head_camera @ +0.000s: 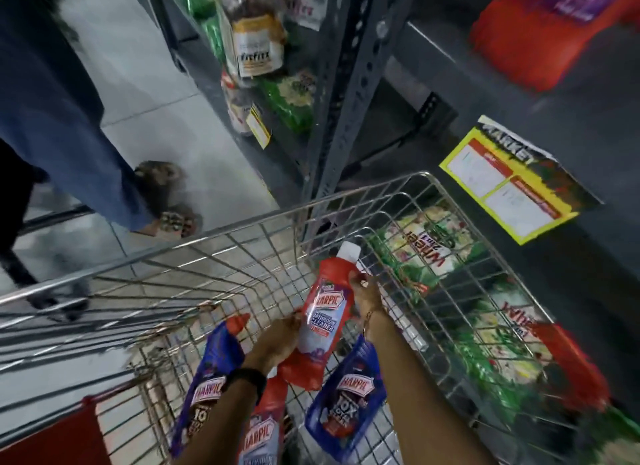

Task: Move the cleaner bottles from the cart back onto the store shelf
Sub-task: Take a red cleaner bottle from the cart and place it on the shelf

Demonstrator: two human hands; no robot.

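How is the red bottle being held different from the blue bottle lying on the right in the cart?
The red Harpic bottle has a white cap and is gripped by both the left hand and the right hand; the blue Harpic bottle lies untouched in the cart. Both carry Harpic labels.

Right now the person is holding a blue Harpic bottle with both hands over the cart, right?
Not quite. The head view shows both hands, left hand and right hand, holding a red Harpic bottle over the cart. The blue bottles lie in the cart.
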